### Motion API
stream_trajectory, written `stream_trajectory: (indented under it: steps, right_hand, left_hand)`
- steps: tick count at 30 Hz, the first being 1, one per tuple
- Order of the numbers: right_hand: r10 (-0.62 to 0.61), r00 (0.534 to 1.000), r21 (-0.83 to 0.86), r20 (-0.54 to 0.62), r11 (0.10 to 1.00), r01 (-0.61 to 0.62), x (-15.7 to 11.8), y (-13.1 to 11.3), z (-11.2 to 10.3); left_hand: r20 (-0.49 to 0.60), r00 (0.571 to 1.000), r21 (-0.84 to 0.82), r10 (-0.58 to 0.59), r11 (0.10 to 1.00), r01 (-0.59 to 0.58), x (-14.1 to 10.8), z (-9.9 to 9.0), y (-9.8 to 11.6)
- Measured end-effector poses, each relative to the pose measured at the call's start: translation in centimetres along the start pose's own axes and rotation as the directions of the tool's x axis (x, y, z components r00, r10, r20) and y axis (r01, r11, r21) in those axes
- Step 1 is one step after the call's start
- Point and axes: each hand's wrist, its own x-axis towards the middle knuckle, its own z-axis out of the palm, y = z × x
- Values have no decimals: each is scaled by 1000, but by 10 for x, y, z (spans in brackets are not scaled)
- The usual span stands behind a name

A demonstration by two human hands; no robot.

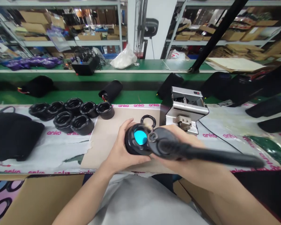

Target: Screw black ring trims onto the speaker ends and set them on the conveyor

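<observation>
My left hand (118,150) is wrapped round a black cylindrical housing (131,147) over the cardboard sheet. Inside its open top shows a bright turquoise disc (140,137). My right hand (178,156) grips a black handheld tool (165,142) with a round end and a long black tail, blurred by motion, so its kind is unclear. The tool's end is close beside the housing's rim; whether they touch I cannot tell. Something small and tan, like bristles, shows near that end. Just behind the housing lies a loose black ring (148,121).
Several similar black housings (81,124) stand to the left, beside a black fabric piece (16,134). A silver-and-black machine (187,106) stands at right with a cable. Black wrapped packs with wires (111,90) lie on the green bench (135,95). A black post (220,34) slants at upper right.
</observation>
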Motion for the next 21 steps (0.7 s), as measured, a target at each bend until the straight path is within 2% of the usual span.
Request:
stream_trajectory:
  steps: [1,3,8,12,14,18,21]
  right_hand:
    - [-15,999,-7,42,1000,15,1,-4,1]
    - [-29,998,-13,54,999,30,2,-5,2]
    - [-14,995,23,-100,1000,17,10,13,-5]
    - [-34,999,140,29,990,30,26,23,-10]
    - [-8,998,142,70,990,-2,31,25,-9]
    - [82,995,63,54,994,-85,30,28,-5]
    - [67,998,120,-21,991,-64,29,28,-4]
  left_hand:
    - [7,1000,-13,-6,1000,6,0,1,0]
    - [20,1000,-33,-18,999,18,-1,1,1]
    - [47,998,-61,-42,997,45,0,-2,6]
    - [45,998,-63,-49,997,52,3,-3,7]
    - [42,997,-60,-63,996,66,4,-3,8]
    - [51,995,-51,-86,995,89,5,-3,9]
    - [47,993,-31,-108,994,109,6,-3,11]
